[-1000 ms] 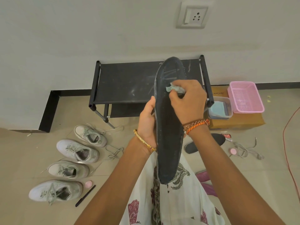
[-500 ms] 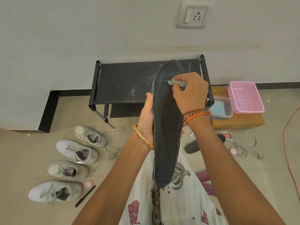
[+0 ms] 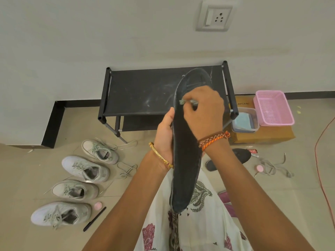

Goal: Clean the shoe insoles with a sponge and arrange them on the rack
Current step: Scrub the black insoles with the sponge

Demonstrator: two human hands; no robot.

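Over the last second the right hand (image 3: 203, 113) has run the sponge (image 3: 183, 101) up toward the toe of the insole (image 3: 186, 151) and then come back down a little. It now sits over the upper third again, so the scrubbing looks like short back-and-forth strokes. The insole has also tipped slightly, its lower end resting against the person's lap. Judging by this, cleaning of this insole is still under way and no placing has started: the rack (image 3: 145, 91) by the wall carries nothing on its top shelf.

The right hand is curled tight, fingertips pinched on the small greyish sponge, which presses against the insole's dark face near its left edge. Only a sliver of sponge shows between the fingers. The left hand (image 3: 165, 134) is wrapped around the insole's left edge at mid-length, thumb forward, gripping it upright. A second insole (image 3: 241, 155) lies on the floor to the right, partly hidden behind the right forearm.
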